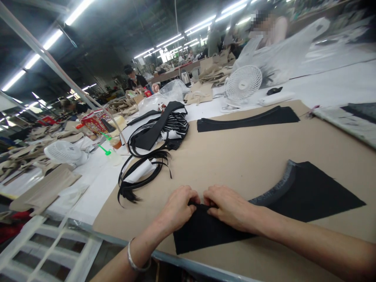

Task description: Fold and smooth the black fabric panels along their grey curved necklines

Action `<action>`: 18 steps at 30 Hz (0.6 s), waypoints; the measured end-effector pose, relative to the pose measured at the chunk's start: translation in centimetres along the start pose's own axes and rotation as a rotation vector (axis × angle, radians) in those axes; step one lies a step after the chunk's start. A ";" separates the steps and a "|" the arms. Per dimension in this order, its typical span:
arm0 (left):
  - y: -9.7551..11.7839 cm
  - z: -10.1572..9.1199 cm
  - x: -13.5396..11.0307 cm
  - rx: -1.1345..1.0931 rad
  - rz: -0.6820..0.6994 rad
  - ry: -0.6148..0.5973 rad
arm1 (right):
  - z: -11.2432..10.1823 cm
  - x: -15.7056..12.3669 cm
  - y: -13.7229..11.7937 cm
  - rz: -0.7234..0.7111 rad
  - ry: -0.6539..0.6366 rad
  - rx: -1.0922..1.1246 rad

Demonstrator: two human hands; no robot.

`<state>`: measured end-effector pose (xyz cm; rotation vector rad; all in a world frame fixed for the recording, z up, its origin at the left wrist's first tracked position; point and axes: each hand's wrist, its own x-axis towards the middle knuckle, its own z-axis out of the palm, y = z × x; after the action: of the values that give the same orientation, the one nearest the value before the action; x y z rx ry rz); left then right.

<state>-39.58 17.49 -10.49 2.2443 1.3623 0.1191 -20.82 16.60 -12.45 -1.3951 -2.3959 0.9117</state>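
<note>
A black fabric piece [308, 192] with a curved upper edge lies on the brown paper [235, 156] covering the table. Along that curve runs a greyish folded strip [277, 190]. My left hand [180, 205] pinches the fabric's upper left corner between thumb and fingers. Right beside it, my right hand [226, 205] grips the same edge, its fingertips curled over the fabric. The forearm of my right hand crosses over the middle of the piece and hides part of it. Farther back lies a second black fabric piece [249, 118], long and narrow with a curved edge.
Black cord coils [143, 172] and a pile of black and striped pieces [164, 129] lie to the left. White fans [243, 83] and a green-tipped bottle [113, 156] stand farther back. A covered board [346, 123] lies at right. Other people work in the background.
</note>
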 end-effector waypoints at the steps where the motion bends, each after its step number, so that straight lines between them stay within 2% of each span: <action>1: 0.0 0.0 0.0 -0.002 0.003 0.005 | 0.1 -0.2 0.1 -0.010 0.006 0.006; 11: -0.1 0.4 -0.6 -0.023 0.082 0.066 | 0.9 -1.3 1.3 -0.205 0.077 0.013; 18: -0.7 2.0 -1.9 0.009 0.136 0.163 | 1.4 -1.9 1.6 -0.313 0.125 -0.145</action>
<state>-40.45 15.44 -12.19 2.3775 1.2917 0.3506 -19.42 15.02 -14.35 -1.0422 -2.5272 0.5663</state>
